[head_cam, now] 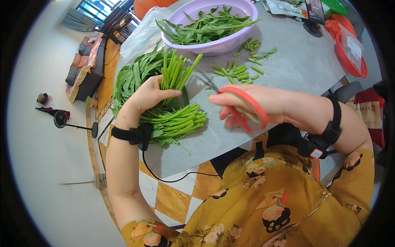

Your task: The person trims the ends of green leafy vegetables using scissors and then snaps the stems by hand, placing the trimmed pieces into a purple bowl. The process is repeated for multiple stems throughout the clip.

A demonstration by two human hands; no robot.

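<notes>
My left hand (154,94) grips a bunch of leafy green vegetable stems (177,72), cut ends pointing up and away from me. Just right of it, my right hand (243,103) holds scissors with red handles (257,105), their blades pointing at the bunch and partly blurred. Below the left hand, a second pile of stems (185,122) lies on the grey table, with leaves (132,74) spread to the left. Short cut stem pieces (239,73) are scattered beyond the right hand. A lilac plastic basin (216,48) holds more leafy greens (209,27).
A clear plastic bag (143,34) lies left of the basin on the grey table (299,58). At the far right are a phone on a stand (313,15), several packets (284,7) and a red plastic basket (355,69). A black cable (172,181) hangs from the left wrist strap.
</notes>
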